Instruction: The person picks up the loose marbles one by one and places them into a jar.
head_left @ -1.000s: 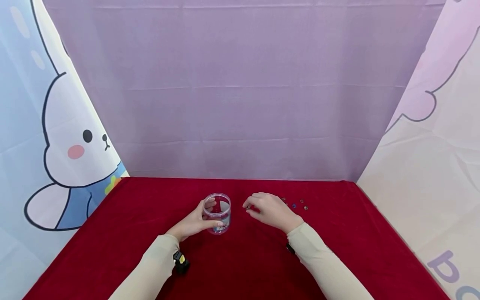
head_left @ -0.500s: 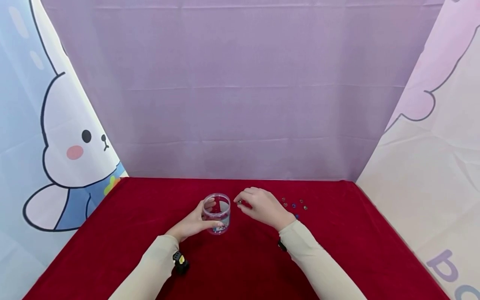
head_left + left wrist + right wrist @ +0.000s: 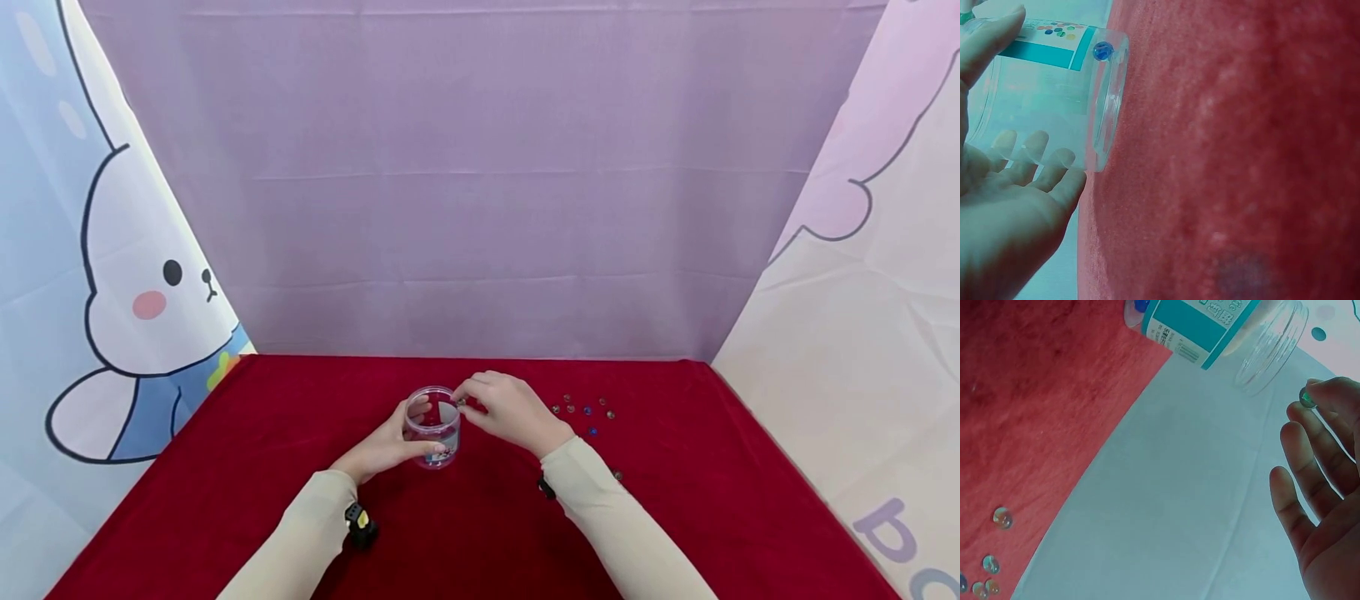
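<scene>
My left hand (image 3: pixel 384 443) grips a clear plastic jar (image 3: pixel 448 442), its thumb on the near side and fingers round the far side. The jar is open at the top and carries a blue-green label (image 3: pixel 1188 328). At its bottom lies a blue marble (image 3: pixel 1103 51), seen in the left wrist view. Thumb and fingertip of my right hand (image 3: pixel 512 412) pinch a green-tinted clear marble (image 3: pixel 1307 397). That hand is at the right of the jar's rim; in the right wrist view the marble is just outside the mouth.
Several loose glass marbles (image 3: pixel 587 411) lie on the red cloth (image 3: pixel 712 492) to the right of my right hand. A single marble (image 3: pixel 617 475) lies nearer, beside the right sleeve. A purple curtain (image 3: pixel 480 208) stands behind, with printed cloth at both sides.
My right hand has moved left to the jar's rim with the pinched marble, uncovering more marbles on the cloth. The left hand and jar have stayed nearly still.
</scene>
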Motion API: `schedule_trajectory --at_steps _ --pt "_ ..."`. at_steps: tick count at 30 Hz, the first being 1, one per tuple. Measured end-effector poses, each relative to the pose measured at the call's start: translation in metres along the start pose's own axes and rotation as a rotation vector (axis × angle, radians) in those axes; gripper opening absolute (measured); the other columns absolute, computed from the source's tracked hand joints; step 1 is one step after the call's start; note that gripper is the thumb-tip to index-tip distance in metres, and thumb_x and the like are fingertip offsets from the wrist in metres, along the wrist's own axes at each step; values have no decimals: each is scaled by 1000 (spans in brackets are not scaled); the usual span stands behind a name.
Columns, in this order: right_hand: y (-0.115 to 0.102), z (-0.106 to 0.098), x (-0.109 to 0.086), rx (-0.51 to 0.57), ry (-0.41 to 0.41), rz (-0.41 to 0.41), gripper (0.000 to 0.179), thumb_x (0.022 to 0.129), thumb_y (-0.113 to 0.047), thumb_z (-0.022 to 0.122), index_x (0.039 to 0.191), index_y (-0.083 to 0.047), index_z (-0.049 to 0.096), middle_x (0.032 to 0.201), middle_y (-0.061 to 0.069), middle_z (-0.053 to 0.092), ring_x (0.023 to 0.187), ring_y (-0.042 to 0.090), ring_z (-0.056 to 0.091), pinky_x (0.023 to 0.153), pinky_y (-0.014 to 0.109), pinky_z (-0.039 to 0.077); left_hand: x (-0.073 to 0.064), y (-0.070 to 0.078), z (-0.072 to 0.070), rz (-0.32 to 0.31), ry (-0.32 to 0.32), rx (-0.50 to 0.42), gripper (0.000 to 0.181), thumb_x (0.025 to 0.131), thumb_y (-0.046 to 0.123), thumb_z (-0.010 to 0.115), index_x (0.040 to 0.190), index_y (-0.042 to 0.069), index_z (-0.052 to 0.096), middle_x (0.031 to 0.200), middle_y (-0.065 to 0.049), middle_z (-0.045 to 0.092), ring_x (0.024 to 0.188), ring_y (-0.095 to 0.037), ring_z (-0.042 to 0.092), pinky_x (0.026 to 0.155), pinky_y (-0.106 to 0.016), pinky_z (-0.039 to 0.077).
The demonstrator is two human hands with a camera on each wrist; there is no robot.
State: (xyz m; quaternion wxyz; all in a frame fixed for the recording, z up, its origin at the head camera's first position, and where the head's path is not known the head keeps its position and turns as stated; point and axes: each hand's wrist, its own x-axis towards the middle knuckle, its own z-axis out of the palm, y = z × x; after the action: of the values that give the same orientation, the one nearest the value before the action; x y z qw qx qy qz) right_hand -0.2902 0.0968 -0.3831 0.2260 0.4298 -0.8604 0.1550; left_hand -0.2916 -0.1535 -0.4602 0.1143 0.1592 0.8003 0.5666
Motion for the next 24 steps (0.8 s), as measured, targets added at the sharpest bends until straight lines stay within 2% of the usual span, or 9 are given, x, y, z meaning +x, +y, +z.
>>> schedule_trajectory --at_steps 7,24 --pt "-2 6 4 0 -12 11 27 84 -19 83 110 -17 74 103 -5 70 89 8 64 81 19 54 -2 3 0 -6 -3 -5 92 85 32 82 154 16 22 157 -10 31 140 -34 31 110 -57 33" --pt "-2 16 8 21 -24 47 22 88 -21 80 109 -17 74 100 -4 69 83 7 60 77 17 53 -3 6 1 -10 2 3 93 84 33 82 154 15 23 156 -10 31 137 -33 34 110 -56 35"
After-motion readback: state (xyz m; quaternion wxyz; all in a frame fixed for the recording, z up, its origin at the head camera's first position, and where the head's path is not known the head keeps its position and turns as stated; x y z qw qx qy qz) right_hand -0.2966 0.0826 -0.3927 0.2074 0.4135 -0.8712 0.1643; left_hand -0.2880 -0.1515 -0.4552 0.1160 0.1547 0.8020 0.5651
